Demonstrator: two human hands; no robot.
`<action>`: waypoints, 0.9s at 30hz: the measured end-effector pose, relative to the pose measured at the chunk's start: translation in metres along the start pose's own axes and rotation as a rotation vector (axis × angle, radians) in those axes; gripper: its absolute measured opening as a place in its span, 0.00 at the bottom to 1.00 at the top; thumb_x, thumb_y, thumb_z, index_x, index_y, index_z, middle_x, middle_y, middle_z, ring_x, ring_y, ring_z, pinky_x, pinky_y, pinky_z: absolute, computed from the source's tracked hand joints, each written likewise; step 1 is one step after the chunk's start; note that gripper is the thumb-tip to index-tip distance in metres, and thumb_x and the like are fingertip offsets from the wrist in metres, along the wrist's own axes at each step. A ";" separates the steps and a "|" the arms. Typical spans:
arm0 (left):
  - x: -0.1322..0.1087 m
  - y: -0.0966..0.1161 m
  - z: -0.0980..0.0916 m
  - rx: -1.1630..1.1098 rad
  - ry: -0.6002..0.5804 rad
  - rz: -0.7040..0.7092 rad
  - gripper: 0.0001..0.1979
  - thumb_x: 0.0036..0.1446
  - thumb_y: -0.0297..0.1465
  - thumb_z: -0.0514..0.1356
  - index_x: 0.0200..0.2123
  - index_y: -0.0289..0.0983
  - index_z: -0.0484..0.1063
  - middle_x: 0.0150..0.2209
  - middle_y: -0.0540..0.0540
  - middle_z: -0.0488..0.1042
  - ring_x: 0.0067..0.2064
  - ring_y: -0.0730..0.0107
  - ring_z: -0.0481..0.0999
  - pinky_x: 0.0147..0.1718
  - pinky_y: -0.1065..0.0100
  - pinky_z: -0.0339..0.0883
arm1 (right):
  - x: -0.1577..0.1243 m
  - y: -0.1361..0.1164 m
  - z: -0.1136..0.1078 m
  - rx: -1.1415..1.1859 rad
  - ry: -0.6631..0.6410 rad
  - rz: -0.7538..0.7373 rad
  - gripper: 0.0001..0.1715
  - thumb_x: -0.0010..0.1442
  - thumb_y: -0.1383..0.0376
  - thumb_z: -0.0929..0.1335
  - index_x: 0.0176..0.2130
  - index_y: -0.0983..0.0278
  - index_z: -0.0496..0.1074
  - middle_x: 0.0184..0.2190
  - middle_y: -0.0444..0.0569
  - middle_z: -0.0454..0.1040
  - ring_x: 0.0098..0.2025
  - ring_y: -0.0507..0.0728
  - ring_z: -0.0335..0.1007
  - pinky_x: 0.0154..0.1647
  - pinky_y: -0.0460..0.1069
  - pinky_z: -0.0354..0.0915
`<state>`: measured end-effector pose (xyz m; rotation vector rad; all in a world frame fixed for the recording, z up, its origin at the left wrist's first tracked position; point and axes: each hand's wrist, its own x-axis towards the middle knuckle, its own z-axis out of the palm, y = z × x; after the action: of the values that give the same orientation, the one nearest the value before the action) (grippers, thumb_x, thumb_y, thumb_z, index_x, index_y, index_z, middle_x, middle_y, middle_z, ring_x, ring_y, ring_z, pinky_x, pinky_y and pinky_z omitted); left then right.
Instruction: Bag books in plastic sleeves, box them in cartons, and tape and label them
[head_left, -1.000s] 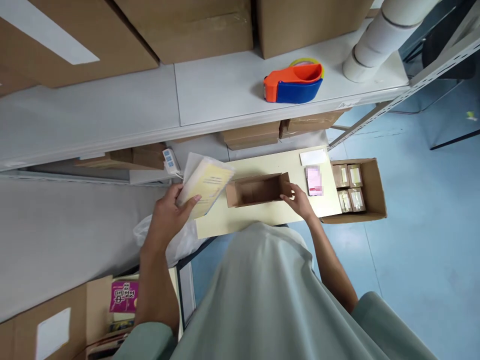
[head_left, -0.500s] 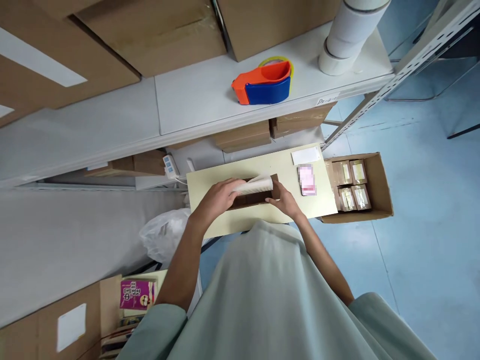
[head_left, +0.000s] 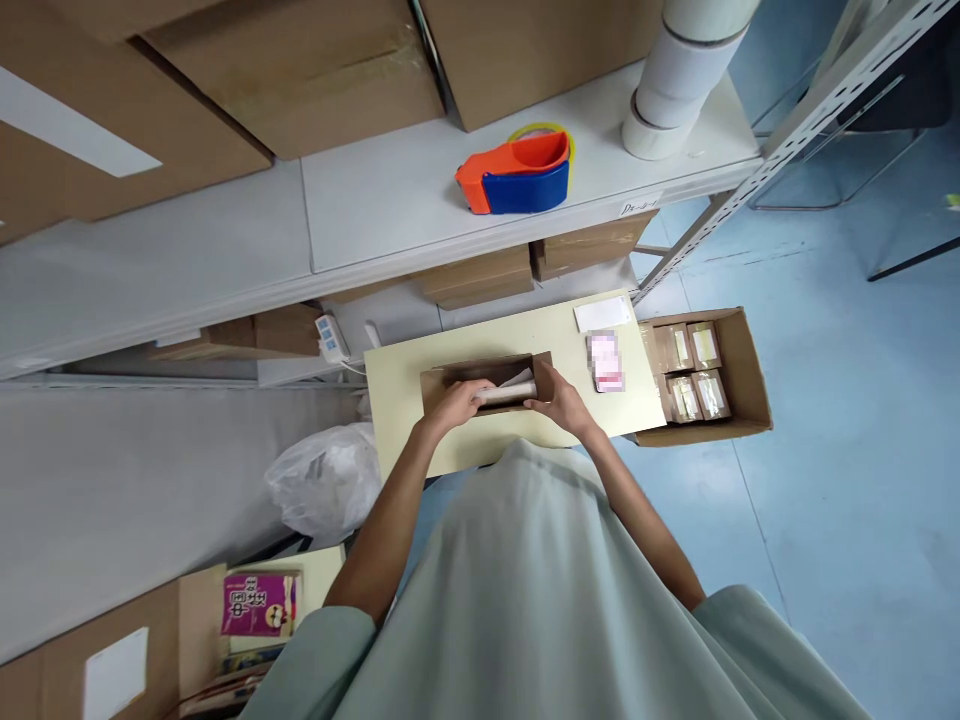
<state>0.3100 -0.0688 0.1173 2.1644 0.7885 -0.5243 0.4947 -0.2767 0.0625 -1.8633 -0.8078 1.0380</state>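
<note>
A small open cardboard box (head_left: pixel 437 385) sits on the pale yellow table in front of me. My left hand (head_left: pixel 459 405) reaches over its near edge, fingers closed on the left end of a book with white pages (head_left: pixel 508 392). The book lies tilted inside the box, some of its pages lifted. At the box's right end, my right hand (head_left: pixel 564 404) grips the cardboard wall, thumb on the near side and fingers at the far side. A phone-like item (head_left: pixel 604 361), blurred out, lies to the right of that hand, with a white paper slip (head_left: pixel 602 314) behind it.
A larger carton (head_left: pixel 750 370) holding several small taped boxes stands right of the table (head_left: pixel 397 440). Above the far side runs a shelf (head_left: pixel 390 210) with an orange and blue tape dispenser (head_left: pixel 517 180) and white rolls (head_left: pixel 675 85). A plastic bag (head_left: pixel 326 480) and purple book (head_left: pixel 259 604) are left.
The book has gone down into the box with my left hand, which has moved slightly nearer the box's middle. My right hand stays at the box's right end. The view has shifted slightly.
</note>
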 end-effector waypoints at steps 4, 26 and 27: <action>0.013 0.000 0.009 0.045 0.003 -0.042 0.24 0.67 0.24 0.59 0.62 0.45 0.82 0.56 0.43 0.86 0.58 0.54 0.84 0.59 0.61 0.74 | 0.000 0.002 0.002 -0.034 0.014 -0.016 0.60 0.57 0.56 0.82 0.79 0.57 0.61 0.73 0.57 0.71 0.74 0.73 0.69 0.74 0.67 0.68; -0.071 -0.037 0.079 -0.211 0.940 -0.112 0.39 0.65 0.31 0.70 0.74 0.37 0.58 0.63 0.30 0.75 0.67 0.40 0.73 0.67 0.39 0.69 | -0.047 -0.032 0.017 -0.227 0.299 -0.188 0.23 0.74 0.49 0.68 0.58 0.59 0.80 0.56 0.59 0.82 0.49 0.66 0.84 0.52 0.64 0.84; -0.070 -0.035 0.082 -0.228 0.933 -0.080 0.37 0.67 0.29 0.67 0.75 0.38 0.57 0.63 0.31 0.76 0.67 0.41 0.73 0.68 0.40 0.69 | -0.046 -0.034 0.019 -0.234 0.305 -0.187 0.23 0.75 0.49 0.67 0.57 0.59 0.80 0.56 0.59 0.82 0.49 0.66 0.85 0.52 0.64 0.84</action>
<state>0.2262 -0.1394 0.0888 2.1141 1.3367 0.5821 0.4527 -0.2934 0.1026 -2.0326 -0.9282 0.5438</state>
